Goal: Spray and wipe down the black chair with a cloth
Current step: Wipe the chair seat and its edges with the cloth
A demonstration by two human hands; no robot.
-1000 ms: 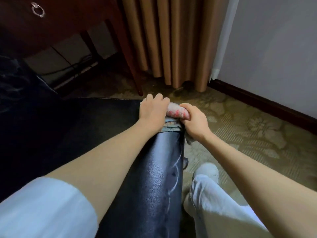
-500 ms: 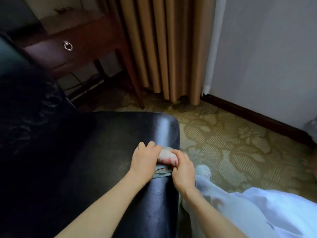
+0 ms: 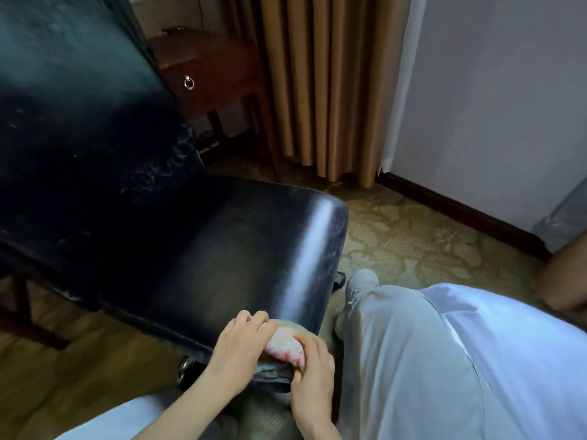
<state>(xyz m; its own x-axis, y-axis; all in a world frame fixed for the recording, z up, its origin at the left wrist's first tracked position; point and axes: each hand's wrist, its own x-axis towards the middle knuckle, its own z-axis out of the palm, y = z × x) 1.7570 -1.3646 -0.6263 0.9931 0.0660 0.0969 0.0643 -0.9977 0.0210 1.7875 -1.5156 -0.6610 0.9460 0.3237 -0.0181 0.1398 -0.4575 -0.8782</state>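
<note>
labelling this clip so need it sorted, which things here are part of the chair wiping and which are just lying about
In the job: glossy black leather chair; bunched pink-and-white cloth at its near seat corner; left hand and right hand, both holding the cloth.

Just there: dark wooden side table with ring-pull drawer; tan pleated curtain; patterned beige carpet.

black chair (image 3: 222, 249): glossy, scuffed | cloth (image 3: 286, 346): bunched, pink-white, on its near seat corner

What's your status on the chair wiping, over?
Left hand, right hand both gripping cloth. Cloth pressed on near seat corner of black chair. Own leg beside seat, not blocking.
</note>
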